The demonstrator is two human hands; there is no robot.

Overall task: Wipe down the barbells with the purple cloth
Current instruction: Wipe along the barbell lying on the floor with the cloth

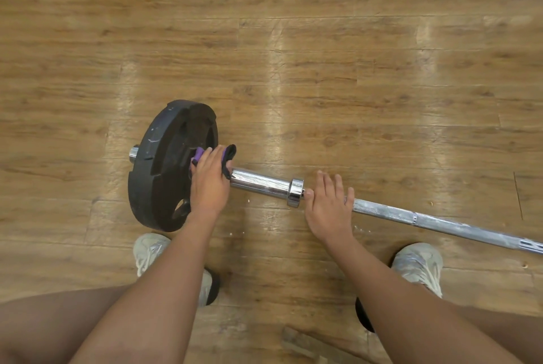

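A steel barbell [264, 182] lies across the wooden floor, its chalky shaft running off to the right. A black weight plate [160, 157] stands on its left sleeve. My left hand [210, 180] wraps the purple cloth [199, 154] round the chrome sleeve right beside the plate; purple and dark edges of the cloth stick out past my fingers. My right hand [329, 205] lies over the shaft just right of the collar [295, 191], fingers straight and spread, thumb against the collar.
The floor is wood-look planks [293, 54] with glare streaks. My two grey sneakers [152, 249] stand just behind the bar, with my knees low in the frame. A worn scrap lies on the floor [305, 343] at the bottom edge.
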